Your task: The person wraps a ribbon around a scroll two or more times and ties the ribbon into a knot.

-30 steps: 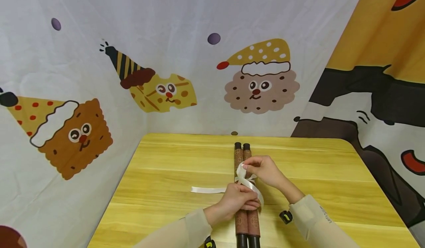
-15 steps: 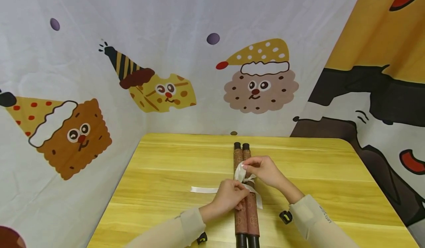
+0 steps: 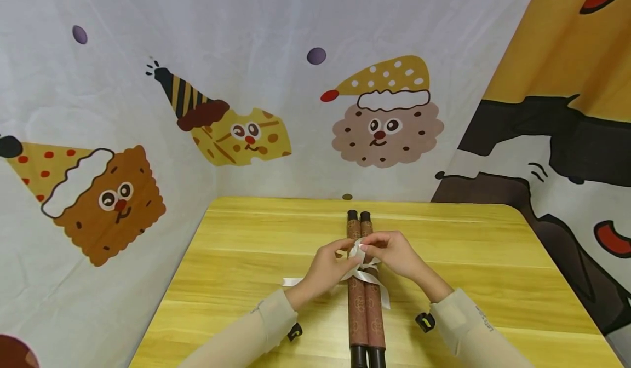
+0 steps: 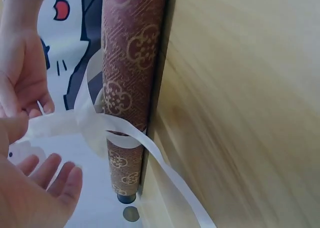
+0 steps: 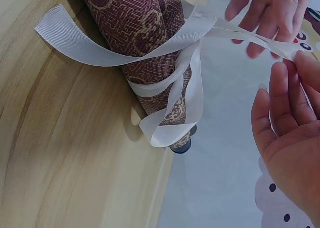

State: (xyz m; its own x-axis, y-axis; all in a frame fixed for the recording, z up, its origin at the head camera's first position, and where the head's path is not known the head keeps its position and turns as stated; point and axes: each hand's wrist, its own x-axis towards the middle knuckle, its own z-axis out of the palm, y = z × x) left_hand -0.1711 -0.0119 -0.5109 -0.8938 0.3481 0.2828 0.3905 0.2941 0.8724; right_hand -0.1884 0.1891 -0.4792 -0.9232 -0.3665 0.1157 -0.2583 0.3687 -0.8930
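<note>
Two long brown scrolls point(image 3: 359, 308) with a gold flower pattern and black end knobs lie side by side on the table. A white ribbon point(image 3: 367, 277) goes round both near the far half, with a knot and loose ends. My right hand point(image 3: 394, 253) pinches a raised ribbon loop between thumb and index finger. From the left, my left hand point(image 3: 320, 269) reaches to the same loop, its thumb and index finger apart around it. In the right wrist view, the ribbon point(image 5: 65, 37) stretches from the scrolls to the right hand point(image 5: 290, 143). Left fingers point(image 4: 62, 180) look relaxed in the left wrist view.
The yellow wood-grain table point(image 3: 256, 236) carries the scrolls. One ribbon end point(image 3: 292, 282) lies to the left on the tabletop. Behind stands a white cloth wall point(image 3: 266, 39) printed with cartoon biscuits and cheese.
My left hand has moved away and up from the ribbon end over the scrolls, to the loop beside the right hand. The right hand has kept its pinch in place.
</note>
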